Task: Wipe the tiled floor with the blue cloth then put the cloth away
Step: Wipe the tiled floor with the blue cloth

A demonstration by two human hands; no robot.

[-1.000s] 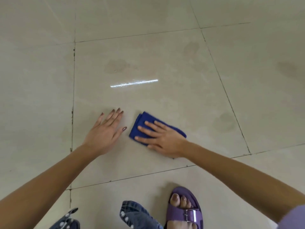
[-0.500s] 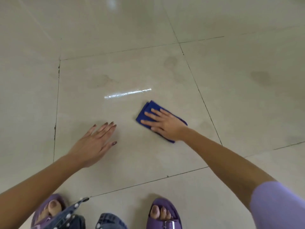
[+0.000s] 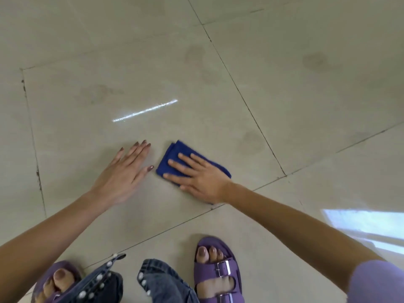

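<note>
Blue cloth [image 3: 175,159]: folded, flat on tiled floor [image 3: 284,95], pinned under right hand [image 3: 200,174], fingers spread, no closed grip. Left hand [image 3: 124,171]: flat, empty, just beside cloth. Purple sandals [image 3: 216,272] near. Faint stains [image 3: 251,142] beyond.

My view hides much of the blue cloth [image 3: 175,158] beneath my right hand [image 3: 197,177]; only its upper-left part and a strip at its right show. The left hand [image 3: 124,171] is smeared by motion blur along its lower edge. The left sandal [image 3: 56,278] is half covered by studded denim [image 3: 102,278] and cut by the bottom edge, as is the right sandal [image 3: 216,274]. The lilac sleeve [image 3: 378,281] runs off the lower right corner.
</note>
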